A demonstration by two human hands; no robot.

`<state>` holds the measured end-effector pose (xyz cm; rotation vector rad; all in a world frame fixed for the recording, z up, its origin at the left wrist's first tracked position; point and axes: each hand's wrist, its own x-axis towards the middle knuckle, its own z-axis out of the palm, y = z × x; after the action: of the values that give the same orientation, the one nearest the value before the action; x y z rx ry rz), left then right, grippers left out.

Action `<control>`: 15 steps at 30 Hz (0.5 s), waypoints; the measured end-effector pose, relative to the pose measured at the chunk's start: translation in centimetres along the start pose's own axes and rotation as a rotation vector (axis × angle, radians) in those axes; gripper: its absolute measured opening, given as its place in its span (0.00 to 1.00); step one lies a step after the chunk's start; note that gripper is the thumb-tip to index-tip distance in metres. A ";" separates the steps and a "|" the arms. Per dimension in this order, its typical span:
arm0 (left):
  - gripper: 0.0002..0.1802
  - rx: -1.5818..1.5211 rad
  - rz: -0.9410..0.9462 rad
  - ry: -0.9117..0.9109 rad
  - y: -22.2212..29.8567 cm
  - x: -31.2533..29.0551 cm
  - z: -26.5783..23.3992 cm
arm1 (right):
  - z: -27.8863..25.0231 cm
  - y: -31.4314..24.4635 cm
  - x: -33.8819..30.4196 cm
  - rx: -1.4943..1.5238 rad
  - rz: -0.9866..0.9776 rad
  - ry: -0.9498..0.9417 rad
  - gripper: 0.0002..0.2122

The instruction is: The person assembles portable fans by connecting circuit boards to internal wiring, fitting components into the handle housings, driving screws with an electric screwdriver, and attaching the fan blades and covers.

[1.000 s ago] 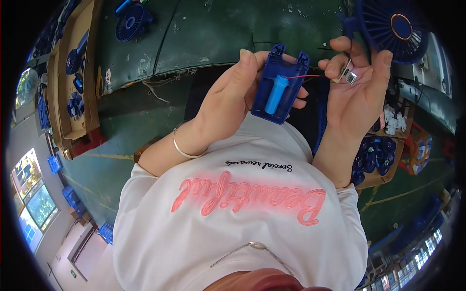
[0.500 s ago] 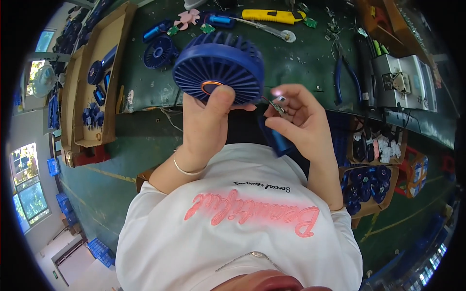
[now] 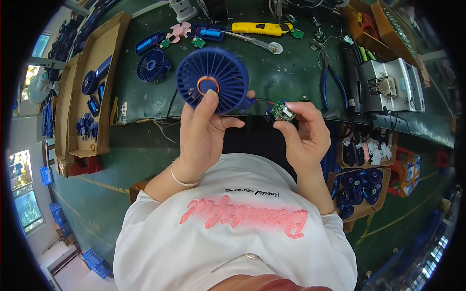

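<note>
My left hand (image 3: 204,131) grips a dark blue fan head (image 3: 187,80) by its lower edge, thumb over the grille near an orange ring. The slotted grille faces me. A thin red wire runs from the fan to a small green circuit board (image 3: 279,114) with a white part on it. My right hand (image 3: 308,133) pinches that board between thumb and fingers, just right of the fan and over the bench's near edge. Something dark blue shows behind the board, mostly hidden.
Behind the fan lie another fan head (image 3: 153,65), a pink fan blade (image 3: 178,31), a yellow utility knife (image 3: 259,28) and a screwdriver (image 3: 257,42). Blue-handled pliers (image 3: 334,80) and a metal device (image 3: 391,85) are at right. A cardboard tray (image 3: 104,63) holds parts at left.
The fan head has tilted so its grille faces me more. My right hand has turned the board's face into view, and the blue cylinder-like part below it has gone from sight.
</note>
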<state>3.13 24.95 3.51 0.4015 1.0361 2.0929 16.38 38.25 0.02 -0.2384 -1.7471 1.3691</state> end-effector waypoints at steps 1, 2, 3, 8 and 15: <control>0.21 -0.003 -0.003 0.004 0.0 0.0 -0.1 | -0.1 0.0 -0.1 -0.058 -0.067 -0.003 0.15; 0.21 -0.002 -0.008 -0.001 0.1 0.1 -0.2 | -0.2 0.0 -0.1 -0.059 -0.064 -0.005 0.15; 0.21 0.000 -0.013 -0.006 0.1 0.2 -0.2 | -0.2 0.0 -0.2 -0.100 -0.093 -0.009 0.16; 0.23 0.069 0.045 0.007 -0.3 -0.2 0.3 | -0.5 0.1 -0.3 -0.206 -0.240 -0.025 0.17; 0.25 0.110 0.110 0.013 -0.9 -0.4 0.2 | -0.8 0.6 -0.3 -0.320 -0.362 -0.010 0.18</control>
<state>3.99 25.10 3.00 0.5100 1.1641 2.1437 16.93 38.90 -0.63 -0.0826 -1.9041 0.8328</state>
